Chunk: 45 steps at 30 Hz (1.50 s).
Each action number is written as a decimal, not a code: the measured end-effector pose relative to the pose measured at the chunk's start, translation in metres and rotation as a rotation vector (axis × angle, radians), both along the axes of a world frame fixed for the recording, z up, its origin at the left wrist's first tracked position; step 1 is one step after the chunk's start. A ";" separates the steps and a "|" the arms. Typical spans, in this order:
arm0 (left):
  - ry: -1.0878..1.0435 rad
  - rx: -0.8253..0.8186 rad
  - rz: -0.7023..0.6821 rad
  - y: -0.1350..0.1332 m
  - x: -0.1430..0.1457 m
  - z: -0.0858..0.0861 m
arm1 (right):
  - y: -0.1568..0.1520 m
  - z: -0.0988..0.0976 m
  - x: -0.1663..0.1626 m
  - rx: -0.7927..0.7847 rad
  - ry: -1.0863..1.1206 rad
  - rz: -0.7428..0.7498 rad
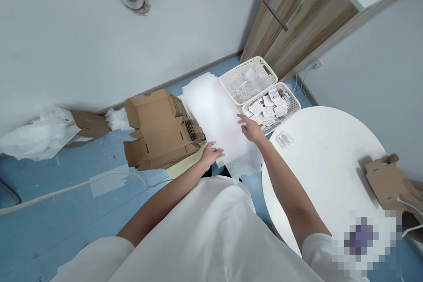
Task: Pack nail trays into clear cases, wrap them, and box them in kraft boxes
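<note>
A stack of thin white foam-like sheets [211, 105] lies in front of me, its near edge ragged and drooping. My left hand [211, 155] is at the near left edge of the stack, fingers stretched toward the right, nothing seen in them. Over the right edge of the sheets is my right hand [251, 129], with its index finger extended and fingers apart. Whether either hand presses on the sheets I cannot tell. Beside my right hand, a white basket [295, 98] holds many small printed cards [268, 108]. Behind it, another white basket [228, 80] contains clear plastic pieces.
Flattened brown cardboard boxes [158, 130] are piled left of the sheets. On the right, a round white table [324, 154] carries a small clear case [284, 139] and a cardboard box [385, 178]. A pale cable [82, 183] crosses the blue floor. A wooden cabinet [297, 13] stands behind.
</note>
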<state>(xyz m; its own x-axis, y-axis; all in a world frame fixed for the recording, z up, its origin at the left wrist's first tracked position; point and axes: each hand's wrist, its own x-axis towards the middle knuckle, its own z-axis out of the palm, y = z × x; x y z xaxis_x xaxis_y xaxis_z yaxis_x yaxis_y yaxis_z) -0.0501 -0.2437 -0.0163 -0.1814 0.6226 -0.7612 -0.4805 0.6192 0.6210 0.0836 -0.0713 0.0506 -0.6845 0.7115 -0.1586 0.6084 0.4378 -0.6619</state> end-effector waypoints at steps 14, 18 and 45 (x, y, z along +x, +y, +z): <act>0.118 0.253 -0.182 0.037 0.062 0.019 | -0.073 0.043 0.117 0.291 0.242 -0.519; 0.204 0.367 -0.336 0.049 0.108 0.032 | -0.108 0.035 0.181 0.214 0.287 -0.795; 0.773 0.546 -1.171 0.069 0.345 -0.001 | -0.248 -0.075 0.406 -0.140 -0.047 -1.271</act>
